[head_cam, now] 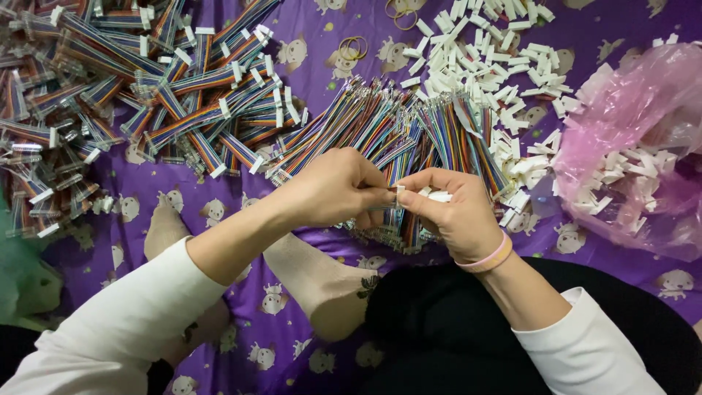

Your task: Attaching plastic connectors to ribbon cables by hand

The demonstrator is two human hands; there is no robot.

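My left hand and my right hand meet at the fingertips above a purple cloth. The left hand pinches the end of a flat multicoloured ribbon wire. Between thumb and fingers, the right hand holds a small white plastic connector against that wire end. Just beyond both hands lies a fanned bundle of loose rainbow wires. A pink band circles my right wrist.
A heap of wires fitted with white connectors fills the upper left. Loose white connectors are scattered at upper right, more inside a pink plastic bag. Rubber bands lie at the top. My socked foot rests below the hands.
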